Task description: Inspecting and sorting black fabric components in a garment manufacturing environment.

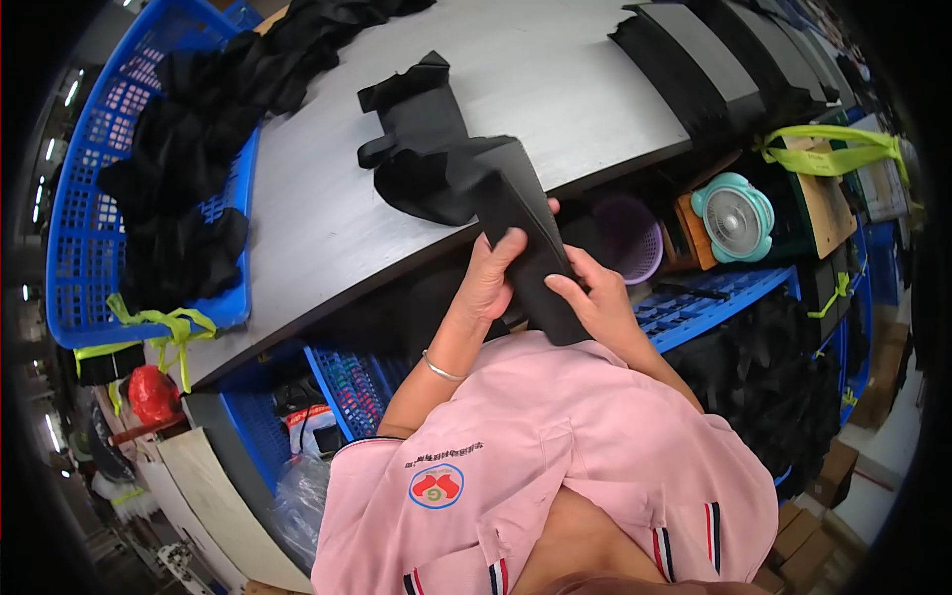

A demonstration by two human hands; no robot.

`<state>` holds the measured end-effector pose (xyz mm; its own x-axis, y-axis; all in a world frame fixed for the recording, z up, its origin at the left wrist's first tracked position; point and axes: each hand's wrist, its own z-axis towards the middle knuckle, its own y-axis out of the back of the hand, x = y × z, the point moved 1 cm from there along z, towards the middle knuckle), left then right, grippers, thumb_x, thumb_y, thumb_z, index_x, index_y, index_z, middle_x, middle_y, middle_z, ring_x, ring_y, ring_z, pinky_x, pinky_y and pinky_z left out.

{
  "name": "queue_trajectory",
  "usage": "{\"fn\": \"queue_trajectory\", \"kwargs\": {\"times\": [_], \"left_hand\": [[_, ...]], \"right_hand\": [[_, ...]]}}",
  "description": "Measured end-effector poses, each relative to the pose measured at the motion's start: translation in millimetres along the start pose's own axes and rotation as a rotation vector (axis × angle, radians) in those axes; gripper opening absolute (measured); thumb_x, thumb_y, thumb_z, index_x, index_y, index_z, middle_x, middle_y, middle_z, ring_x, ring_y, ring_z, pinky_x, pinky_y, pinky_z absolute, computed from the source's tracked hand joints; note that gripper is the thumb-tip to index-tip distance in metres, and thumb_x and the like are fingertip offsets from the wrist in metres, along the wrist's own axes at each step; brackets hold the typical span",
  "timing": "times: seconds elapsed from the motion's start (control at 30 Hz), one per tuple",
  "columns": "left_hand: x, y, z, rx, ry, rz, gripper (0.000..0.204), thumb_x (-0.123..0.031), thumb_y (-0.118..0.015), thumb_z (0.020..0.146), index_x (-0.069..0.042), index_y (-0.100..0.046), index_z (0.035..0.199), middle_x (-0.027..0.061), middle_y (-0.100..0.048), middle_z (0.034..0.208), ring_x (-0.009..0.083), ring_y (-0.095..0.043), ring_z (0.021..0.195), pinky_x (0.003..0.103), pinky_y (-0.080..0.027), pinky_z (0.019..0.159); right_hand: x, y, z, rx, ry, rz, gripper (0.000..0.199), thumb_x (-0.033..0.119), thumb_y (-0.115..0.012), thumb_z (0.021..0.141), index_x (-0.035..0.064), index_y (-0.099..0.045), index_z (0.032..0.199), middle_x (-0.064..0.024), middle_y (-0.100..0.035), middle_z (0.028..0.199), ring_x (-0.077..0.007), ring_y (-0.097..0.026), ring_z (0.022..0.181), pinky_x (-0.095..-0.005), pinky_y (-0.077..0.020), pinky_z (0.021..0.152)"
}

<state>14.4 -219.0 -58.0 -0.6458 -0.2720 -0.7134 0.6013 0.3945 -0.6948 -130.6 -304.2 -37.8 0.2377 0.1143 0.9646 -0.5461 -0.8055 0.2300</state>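
Note:
Between my two hands is a folded black fabric panel (531, 233), held tilted in front of my chest at the table's near edge. My left hand (486, 278) grips its left side, thumb lying over the front face and a fingertip showing past the far edge. On the opposite side my right hand (602, 302) pinches the lower right edge. Behind the panel, on the grey table (337, 188), lies a black fabric piece (421, 119) with bent flaps and a small loop. It meets the panel's upper end; whether they are joined I cannot tell.
A blue plastic basket (74, 258) heaped with black fabric pieces (178, 178) stands at the left. Stacked black panels (694, 55) lie at the back right. Below the table edge are a purple basket (645, 253), a teal fan (735, 220) and a blue crate (729, 302).

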Motion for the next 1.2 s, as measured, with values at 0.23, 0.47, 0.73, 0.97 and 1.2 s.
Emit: {"fn": "queue_trajectory", "kwargs": {"times": [0.23,0.47,0.73,0.97,1.2], "left_hand": [[-36,38,-11,-0.129,-0.043,-0.031,0.044,-0.044,-0.052,0.101,-0.01,-0.061,0.126,0.0041,-0.066,0.118,0.0138,-0.059,0.112,0.032,-0.043,0.1],[-36,60,-26,-0.082,0.233,-0.091,0.015,-0.002,-0.071,0.085,-0.012,-0.062,0.093,-0.0031,-0.063,0.09,0.0061,-0.059,0.073,0.022,-0.049,0.069],[-42,59,-34,-0.404,-0.328,0.292,0.023,0.008,-0.063,0.081,-0.004,-0.061,0.1,0.0037,-0.06,0.105,0.008,-0.057,0.083,0.023,-0.048,0.073],[-23,61,-48,-0.178,0.047,0.045,0.065,0.002,-0.078,0.074,-0.004,-0.049,0.132,0.0064,-0.055,0.131,0.0139,-0.056,0.114,0.03,-0.049,0.094],[-15,49,-32,-0.367,-0.054,0.162,0.035,-0.011,-0.074,0.086,-0.001,-0.061,0.117,0.0091,-0.058,0.126,0.0166,-0.06,0.105,0.03,-0.05,0.091]], "right_hand": [[-12,49,4,-0.118,0.439,-0.564,0.029,0.001,-0.07,0.082,0.0015,-0.064,0.111,-0.0137,-0.064,0.091,-0.0311,-0.062,0.082,-0.037,-0.0496,0.071],[-10,67,6,-0.068,0.549,-0.782,0.034,-0.002,-0.069,0.078,0.005,-0.065,0.112,-0.0099,-0.064,0.093,-0.0285,-0.061,0.084,-0.0369,-0.0491,0.073],[-9,50,8,-0.052,0.661,-0.871,0.033,0.0,-0.071,0.077,0.0044,-0.066,0.11,-0.01,-0.064,0.093,-0.0277,-0.061,0.082,-0.0364,-0.0487,0.071],[-5,8,7,0.302,0.211,-0.278,0.029,0.009,-0.065,0.091,-0.001,-0.06,0.117,-0.0163,-0.063,0.097,-0.0305,-0.064,0.085,-0.0335,-0.05,0.074],[1,-1,11,0.337,0.152,-0.204,0.047,0.009,-0.061,0.093,0.0026,-0.048,0.138,-0.0133,-0.066,0.111,-0.0172,-0.064,0.095,-0.0291,-0.0502,0.083]]}}
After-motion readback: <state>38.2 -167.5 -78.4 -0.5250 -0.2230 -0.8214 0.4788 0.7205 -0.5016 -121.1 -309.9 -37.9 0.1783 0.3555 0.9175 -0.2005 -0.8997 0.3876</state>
